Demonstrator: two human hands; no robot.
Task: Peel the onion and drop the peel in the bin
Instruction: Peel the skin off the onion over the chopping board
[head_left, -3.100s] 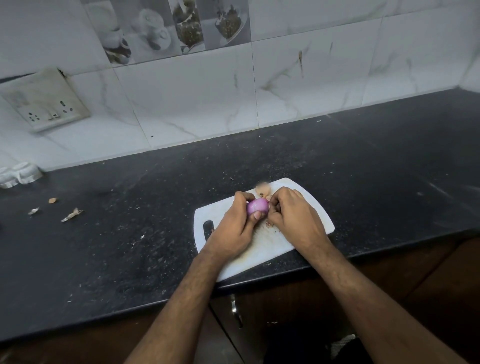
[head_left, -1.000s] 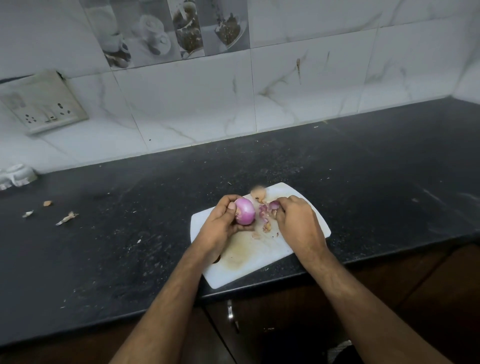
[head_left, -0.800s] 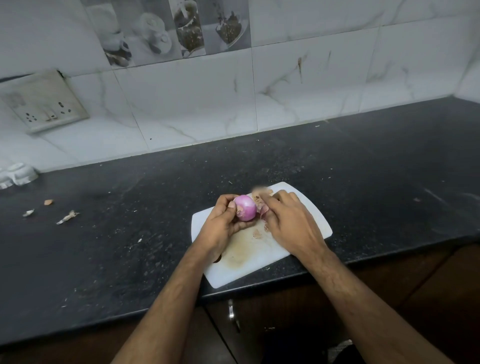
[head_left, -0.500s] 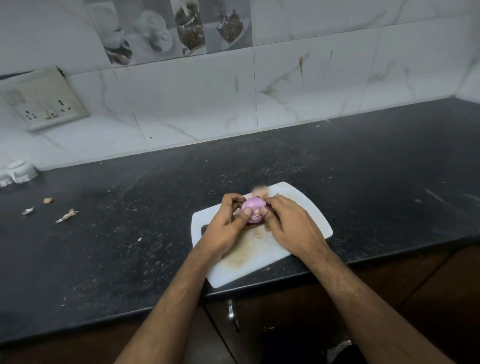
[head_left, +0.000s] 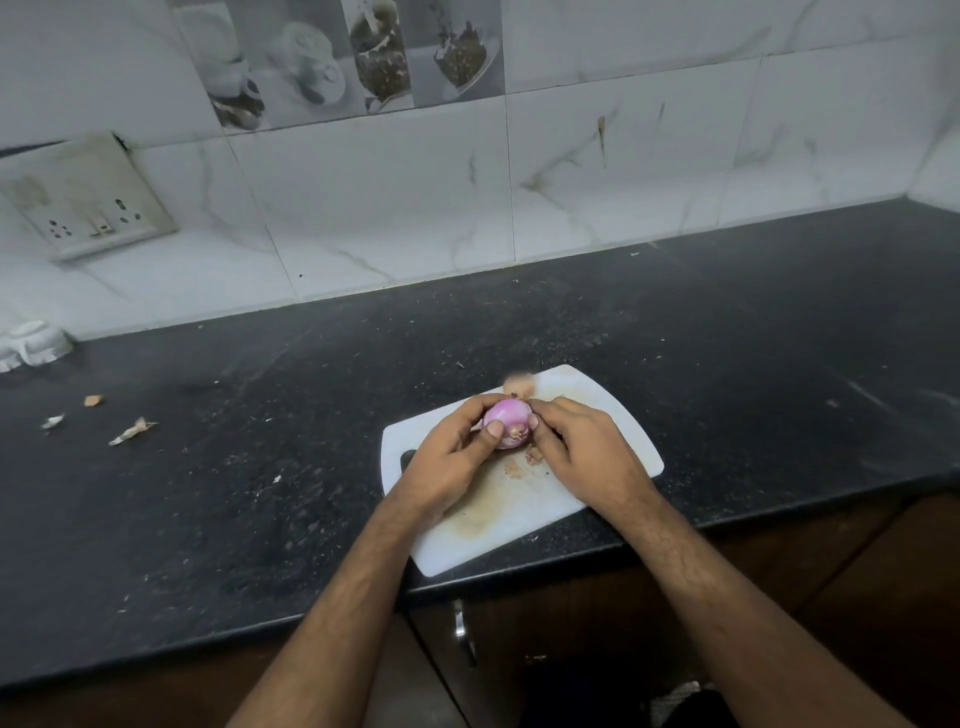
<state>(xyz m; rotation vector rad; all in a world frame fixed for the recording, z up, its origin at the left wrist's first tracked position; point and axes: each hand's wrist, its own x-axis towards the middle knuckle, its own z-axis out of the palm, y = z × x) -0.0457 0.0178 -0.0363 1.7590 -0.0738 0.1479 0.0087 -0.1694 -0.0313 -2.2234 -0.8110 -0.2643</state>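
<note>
I hold the red onion just above the white chopping board, which sits near the front edge of the dark worktop. My left hand has its grip closed round the onion, thumb on the front by the root end. My right hand touches the onion's right side with its fingers curled; I think it is pinching at skin, but I cannot tell for sure. To peel well, I should keep the onion steady, catch a loose edge by the root and pull gently. Small peel bits lie on the board under my hands. I see no bin here, so the bits must be gathered up later.
</note>
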